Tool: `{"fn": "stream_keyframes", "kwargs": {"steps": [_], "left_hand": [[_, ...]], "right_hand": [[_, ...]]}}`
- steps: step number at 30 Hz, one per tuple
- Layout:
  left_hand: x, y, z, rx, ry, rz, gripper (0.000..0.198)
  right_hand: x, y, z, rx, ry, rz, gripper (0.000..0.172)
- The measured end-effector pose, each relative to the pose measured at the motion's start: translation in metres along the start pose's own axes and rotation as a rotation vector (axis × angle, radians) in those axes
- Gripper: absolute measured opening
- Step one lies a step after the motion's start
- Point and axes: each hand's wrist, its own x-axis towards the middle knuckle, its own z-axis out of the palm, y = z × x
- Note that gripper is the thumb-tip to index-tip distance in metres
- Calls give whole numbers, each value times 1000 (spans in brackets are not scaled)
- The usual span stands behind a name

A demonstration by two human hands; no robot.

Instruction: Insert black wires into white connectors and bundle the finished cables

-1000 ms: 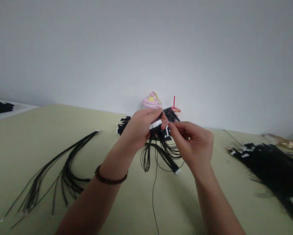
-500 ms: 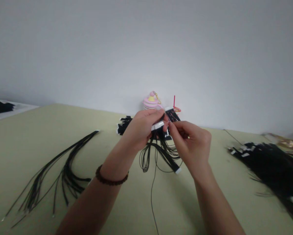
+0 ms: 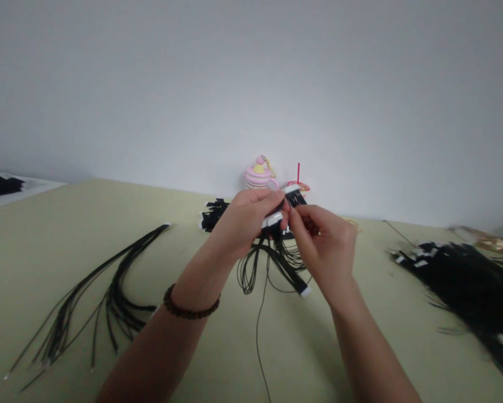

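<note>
In the middle of the head view, my left hand (image 3: 245, 218) is closed around a black wire harness (image 3: 282, 263). One of its white connectors (image 3: 272, 219) shows below my left fingers, and another white connector (image 3: 293, 190) sticks up just beyond them. My right hand (image 3: 324, 238) pinches close to my left fingertips, at the wires by the upper connector; the exact bit between its fingers is too small to make out. Looped wires hang below both hands, ending in a further white connector (image 3: 305, 291). A single thin wire (image 3: 258, 330) trails down toward me.
A loose wire bundle (image 3: 121, 280) lies on the pale green table (image 3: 184, 358) at left. Another pile of black harnesses (image 3: 215, 215) sits behind my left hand, and a large stack (image 3: 465, 285) lies at right. A pink cup-shaped trinket (image 3: 258, 174) stands by the wall.
My right hand has shifted slightly left and closer to my left fingers. The upper connector has tilted a little; both hands keep their closed grip.
</note>
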Motion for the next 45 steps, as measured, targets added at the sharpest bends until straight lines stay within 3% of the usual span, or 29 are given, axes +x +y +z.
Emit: {"fn": "stream_keyframes", "kwargs": {"steps": [11,17,24,28,34,41,45], "left_hand": [[3,-2,-8,-41,17,35,40],[7,4,-16,-147,207,9,33],[7,3,-19,-175,248,63,32],[7,2,-22,-174,208,85,31],[6,8,-24,-213,244,9,32],[7,10,-23,-317,227,-35,33],[8,11,-24,-363,278,-50,32]], "right_hand": [[0,7,9,42,39,57,8],[1,-4,1,-56,153,-136,11],[-4,-23,1,154,-82,-114,6],[-5,-19,6,169,-175,-77,2],[0,-11,4,202,-301,-57,7],[-4,-11,9,249,-198,-273,15],[-5,-14,6,324,-164,-284,11]]}}
